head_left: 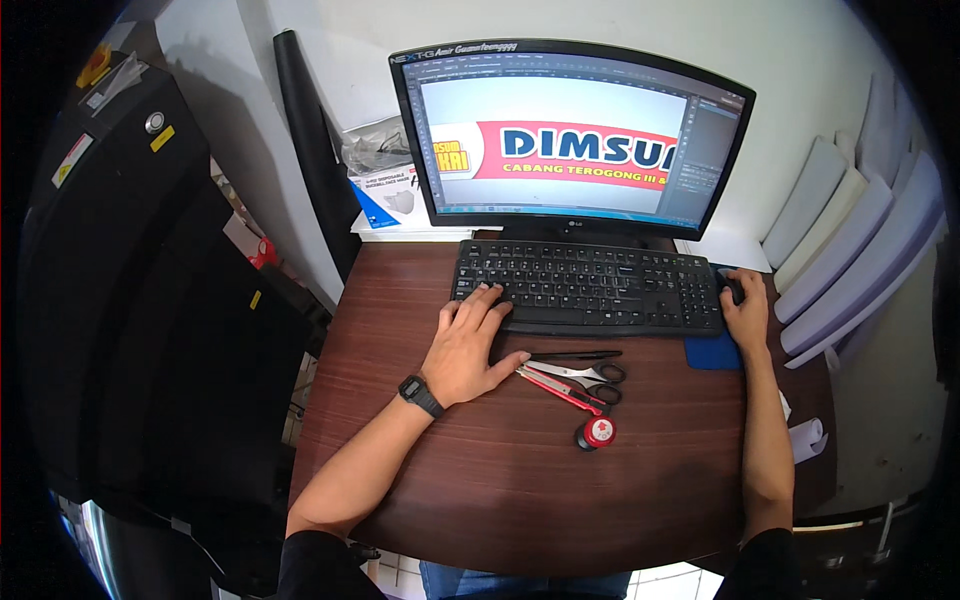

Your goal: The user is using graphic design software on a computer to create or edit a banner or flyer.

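Note:
My left hand (468,348) lies with fingers spread at the lower left corner of a black keyboard (590,285), its fingertips on the keys. A dark watch is on that wrist, and the thumb points toward the tip of a pair of scissors (570,372). My right hand (745,312) is curled over a black computer mouse (735,290) on a blue mouse pad (712,350), hiding part of the mouse. Behind the keyboard, a monitor (575,200) displays a red and white banner design in an editing program.
Near the scissors lie a black pen (575,355), a red utility knife (560,388) and a round red and black stamp (598,432). A mask box (395,200) stands left of the monitor. Paper rolls (840,240) lean at the right, and a large black machine (180,300) fills the left.

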Tool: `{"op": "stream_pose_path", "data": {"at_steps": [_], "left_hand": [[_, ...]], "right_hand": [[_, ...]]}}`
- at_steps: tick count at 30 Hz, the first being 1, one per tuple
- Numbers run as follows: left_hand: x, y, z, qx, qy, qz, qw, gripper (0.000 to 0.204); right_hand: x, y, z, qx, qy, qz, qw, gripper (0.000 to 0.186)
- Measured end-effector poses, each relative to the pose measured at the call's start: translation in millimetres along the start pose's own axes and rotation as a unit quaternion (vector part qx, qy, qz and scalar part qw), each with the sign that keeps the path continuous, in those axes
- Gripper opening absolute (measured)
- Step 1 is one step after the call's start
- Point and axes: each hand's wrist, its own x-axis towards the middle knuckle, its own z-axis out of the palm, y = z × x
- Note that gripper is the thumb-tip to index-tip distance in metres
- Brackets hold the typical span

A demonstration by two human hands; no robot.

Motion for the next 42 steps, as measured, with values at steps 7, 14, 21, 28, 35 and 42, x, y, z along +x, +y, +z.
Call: {"op": "stream_pose_path", "data": {"at_steps": [7, 14, 21, 28, 35, 42], "left_hand": [[0, 1, -3, 0.004, 0.009, 0.004, 1.0, 0.074], [2, 4, -2, 0.007, -0.001, 0.003, 1.0, 0.074], [3, 4, -3, 0.011, -0.004, 0.001, 1.0, 0.075], [3, 4, -3, 0.016, 0.0, 0.004, 1.0, 0.074], [1, 2, -2, 0.01, 0.003, 0.001, 1.0, 0.073], [1, 0, 1, 0.007, 0.001, 0.005, 1.0, 0.074]], "right_hand": [[0, 1, 7, 0.01, 0.033, -0.014, 0.999, 0.029], [0, -3, 4, 0.012, 0.03, 0.0, 0.999, 0.028], [-1, -1, 3, 0.01, 0.025, -0.003, 1.0, 0.028], [0, -2, 2, -0.001, 0.033, -0.016, 0.999, 0.028], [0, -8, 2, 0.004, 0.017, -0.009, 1.0, 0.03], [0, -4, 1, 0.014, 0.002, -0.022, 1.0, 0.03]]}}
